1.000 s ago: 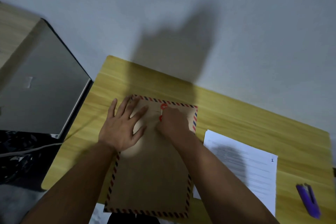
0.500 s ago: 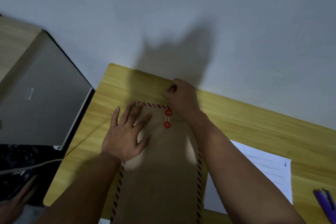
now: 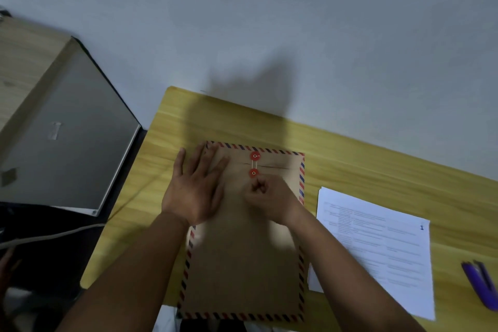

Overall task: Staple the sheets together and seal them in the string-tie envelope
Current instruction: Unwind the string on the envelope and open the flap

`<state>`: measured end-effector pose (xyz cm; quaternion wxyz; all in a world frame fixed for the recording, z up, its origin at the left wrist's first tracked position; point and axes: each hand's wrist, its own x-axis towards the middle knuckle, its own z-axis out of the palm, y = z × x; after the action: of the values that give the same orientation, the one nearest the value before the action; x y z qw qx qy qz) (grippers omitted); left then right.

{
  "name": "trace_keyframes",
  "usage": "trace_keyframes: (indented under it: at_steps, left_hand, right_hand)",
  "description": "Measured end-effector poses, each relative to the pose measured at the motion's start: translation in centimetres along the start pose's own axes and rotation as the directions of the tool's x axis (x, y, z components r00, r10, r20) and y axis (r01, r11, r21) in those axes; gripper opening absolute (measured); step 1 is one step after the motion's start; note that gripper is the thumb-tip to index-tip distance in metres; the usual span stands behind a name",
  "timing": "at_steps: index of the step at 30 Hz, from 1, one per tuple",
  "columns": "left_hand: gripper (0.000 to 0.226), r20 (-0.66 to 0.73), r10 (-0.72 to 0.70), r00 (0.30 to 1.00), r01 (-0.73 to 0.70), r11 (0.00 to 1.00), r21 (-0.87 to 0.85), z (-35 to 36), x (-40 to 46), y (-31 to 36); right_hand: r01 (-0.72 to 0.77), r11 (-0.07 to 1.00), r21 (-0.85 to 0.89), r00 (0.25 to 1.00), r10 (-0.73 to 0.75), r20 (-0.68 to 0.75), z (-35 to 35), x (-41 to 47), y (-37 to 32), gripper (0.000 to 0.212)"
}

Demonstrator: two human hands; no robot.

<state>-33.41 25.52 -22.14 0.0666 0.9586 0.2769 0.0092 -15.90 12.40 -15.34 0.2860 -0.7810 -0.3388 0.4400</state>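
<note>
A brown string-tie envelope with a red-and-blue striped border lies flat on the yellow table, flap closed. Two red discs sit near its top, with white string running between them. My left hand presses flat on the envelope's upper left, fingers spread. My right hand is just below the lower disc, fingers curled and pinching the string's end; the string in the fingers is too thin to see clearly. A stack of printed white sheets lies to the envelope's right. A purple stapler rests at the far right.
A closed grey laptop sits on a lower surface to the left of the table. A pale cable runs below it over dark clutter. The wall rises directly behind the table's far edge.
My right hand swung from beside the discs up past the envelope's top edge, then back down below the lower disc. String now runs between the discs. My left hand stayed pressed in place.
</note>
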Motion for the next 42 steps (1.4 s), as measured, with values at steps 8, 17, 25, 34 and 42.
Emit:
trace_keyframes:
  at_steps: [8, 17, 25, 34, 42]
  left_hand:
    - [0.066, 0.026, -0.022, 0.999, 0.022, 1.000, -0.012, 0.0, 0.1, 0.1]
    - [0.065, 0.006, -0.008, 1.000, 0.008, 1.000, -0.025, 0.0, 0.1, 0.0]
    - [0.065, -0.047, 0.011, 0.999, -0.011, 1.000, -0.011, 0.1, 0.0, 0.0]
    - [0.065, -0.017, 0.010, 1.000, -0.010, 1.000, 0.000, 0.1, 0.0, -0.1]
    - [0.065, 0.002, -0.008, 1.000, 0.008, 1.000, -0.012, 0.1, 0.1, -0.1]
  right_hand:
    - [0.020, 0.850, -0.526, 0.999, -0.041, -0.029, -6.7, 0.4, -0.2, 0.021]
    - [-0.068, 0.584, -0.809, 0.966, -0.163, -0.199, -9.9, 6.0, -3.0, 0.019]
    - [0.300, 0.882, -0.363, 0.912, -0.377, -0.160, -3.8, 6.9, -7.4, 0.008]
    - [0.111, 0.993, 0.037, 0.972, -0.117, 0.204, 0.0, 1.2, -1.7, 0.024]
    - [0.054, 0.847, -0.529, 0.992, -0.108, -0.071, -5.6, 0.9, 0.5, 0.042]
